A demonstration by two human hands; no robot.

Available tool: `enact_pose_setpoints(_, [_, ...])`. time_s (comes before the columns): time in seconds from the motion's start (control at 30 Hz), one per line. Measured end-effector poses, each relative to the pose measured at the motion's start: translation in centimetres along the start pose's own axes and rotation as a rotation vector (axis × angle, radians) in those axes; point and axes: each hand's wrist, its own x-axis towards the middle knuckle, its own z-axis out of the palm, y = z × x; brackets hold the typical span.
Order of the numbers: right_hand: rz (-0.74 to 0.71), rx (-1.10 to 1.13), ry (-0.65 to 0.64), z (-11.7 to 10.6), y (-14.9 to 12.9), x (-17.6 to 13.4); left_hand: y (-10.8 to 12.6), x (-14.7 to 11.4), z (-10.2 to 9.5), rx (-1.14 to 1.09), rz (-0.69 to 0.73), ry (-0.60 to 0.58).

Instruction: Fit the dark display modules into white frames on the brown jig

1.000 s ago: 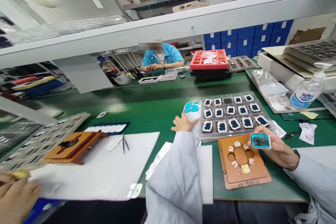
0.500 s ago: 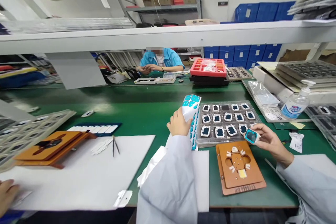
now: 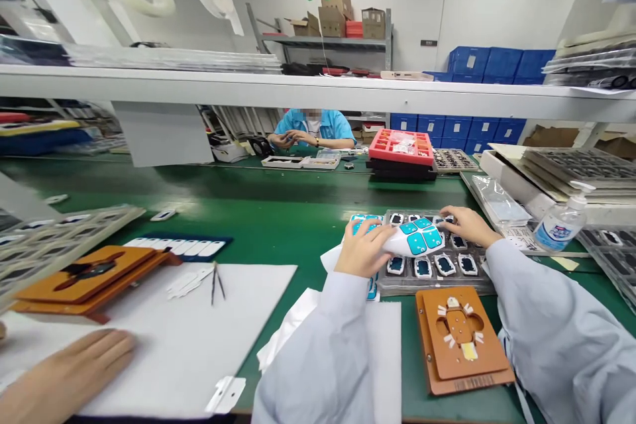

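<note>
My left hand (image 3: 364,250) grips a white backing sheet of teal stickers (image 3: 416,238) and holds it bent across a clear tray of dark watch cases (image 3: 442,266). My right hand (image 3: 466,224) reaches palm down over the tray, its fingertips at the sheet's far end. The teal-rimmed case it held earlier is out of sight, and I cannot see what the fingers grip. An orange jig (image 3: 463,339) with a shaped recess lies on the green bench in front of the tray.
Another person's hand (image 3: 64,377) rests on white paper (image 3: 173,331) at lower left, near tweezers (image 3: 216,281) and a second orange jig (image 3: 84,277). A sanitizer bottle (image 3: 559,228) stands at right. A red tray (image 3: 402,146) and a seated co-worker (image 3: 311,129) are across the bench.
My left hand has swung the sticker sheet from upright down across the tray. My right hand has moved from beside the jig up over the tray to the sheet's end.
</note>
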Motion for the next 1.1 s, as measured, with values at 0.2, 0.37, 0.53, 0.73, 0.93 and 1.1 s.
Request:
enact_pose_setpoints(0.2, [-0.114, 0.058, 0.112, -1.3, -2.6, -1.3, 0.7, 0.3, 0.4, 0.015, 0.063, 0.036])
enact_pose_setpoints(0.37, [-0.323, 0.072, 0.010, -2.2, -6.3, -3.7, 1.5, 0.4, 0.8, 0.010, 0.101, 0.041])
enact_pose_setpoints(0.53, [-0.319, 0.024, 0.006, -0.7, -7.3, -5.1, 1.9, 0.5, 0.7, 0.012, 0.163, 0.043])
enact_pose_setpoints(0.73, [-0.287, 0.071, -0.011, 0.5, -6.8, -5.7, 2.2, 0.5, 0.6, 0.026, 0.199, 0.020])
enact_pose_setpoints(0.93, [-0.280, 0.161, -0.022, 0.6, -6.8, -5.9, 2.5, 0.6, 0.6, 0.031, 0.253, 0.109])
enact_pose_setpoints(1.1, [-0.287, 0.213, -0.048, 0.7, -6.8, -6.1, 2.7, 0.7, 0.7, 0.006, 0.251, 0.177])
